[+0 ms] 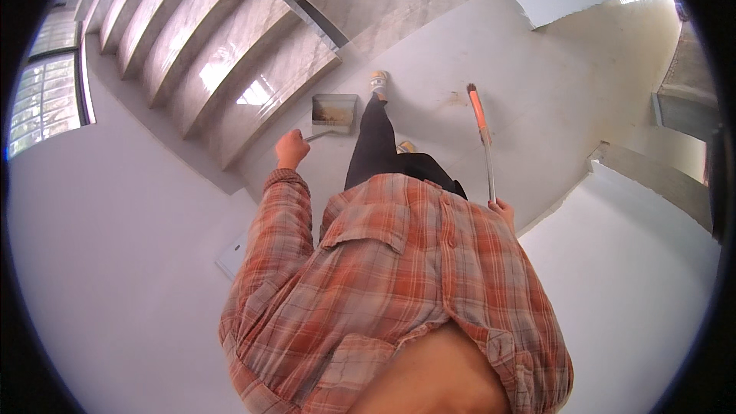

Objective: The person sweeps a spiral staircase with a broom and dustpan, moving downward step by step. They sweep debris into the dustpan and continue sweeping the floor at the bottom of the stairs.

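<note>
"Starting with the longest piece, how would that broom handle?"

"Light, I'd judge, with a stiff, smooth, silvery shaft; best held at the near end, where the right hand has it. Its fingers seem curled round, though the shirt hides most of that hand"

"And the dustpan?"

"To the left, near the foot of the stairs. Probably light and rigid too, and tipping could spill the tan debris in it. Its thin handle is the place to hold; the left hand is wrapped round that"

"Which way do they point?"

"The broom runs lengthwise ahead, right of the legs, orange head farthest out, leaning slightly left. Whether its dark tip touches the floor I can't tell. The dustpan's handle goes from its near edge leftward to the fist, nearly crosswise to the broom"
</note>
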The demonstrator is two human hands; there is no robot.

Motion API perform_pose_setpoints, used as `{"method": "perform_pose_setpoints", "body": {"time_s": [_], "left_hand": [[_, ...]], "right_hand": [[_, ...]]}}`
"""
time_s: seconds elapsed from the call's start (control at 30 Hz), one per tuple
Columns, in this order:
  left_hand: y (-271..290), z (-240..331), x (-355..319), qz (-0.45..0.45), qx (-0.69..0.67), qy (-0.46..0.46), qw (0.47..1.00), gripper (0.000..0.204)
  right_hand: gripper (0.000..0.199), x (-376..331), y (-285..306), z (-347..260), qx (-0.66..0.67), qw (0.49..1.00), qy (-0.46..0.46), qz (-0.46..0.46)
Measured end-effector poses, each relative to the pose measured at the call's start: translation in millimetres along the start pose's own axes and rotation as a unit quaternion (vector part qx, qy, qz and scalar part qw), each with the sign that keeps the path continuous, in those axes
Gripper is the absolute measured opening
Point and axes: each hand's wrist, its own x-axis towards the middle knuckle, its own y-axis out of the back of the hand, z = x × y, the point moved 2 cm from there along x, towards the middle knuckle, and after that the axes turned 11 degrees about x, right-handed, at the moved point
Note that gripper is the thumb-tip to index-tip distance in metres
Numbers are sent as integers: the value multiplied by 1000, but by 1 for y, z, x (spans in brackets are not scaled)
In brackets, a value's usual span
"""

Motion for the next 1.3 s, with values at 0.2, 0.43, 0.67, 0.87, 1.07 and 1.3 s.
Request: {"method": "perform_pose_setpoints", "body": {"time_s": [0.2, 0.43, 0.67, 0.87, 1.07, 1.3], "left_hand": [[5, 4, -15, 7, -16, 7, 1000, 10], [41, 16, -21, 16, -4, -34, 999, 12], [66, 27, -28, 1, 41, -89, 995, 12], [90, 30, -23, -12, 83, -132, 988, 12], [111, 38, 0, 11, 98, -164, 982, 13], [129, 57, 25, 13, 109, -177, 978, 15]], "right_hand": [[15, -31, -37, -55, 147, 980, -136, -14], [21, 1, -104, -62, 155, 967, -181, -85], [17, 92, -202, -41, 495, 791, -301, -197], [13, 131, -143, -20, 608, 730, -287, -119], [11, 121, -13, -26, 526, 837, -148, -35], [16, 101, 1, -75, 405, 908, -106, 29]]}}
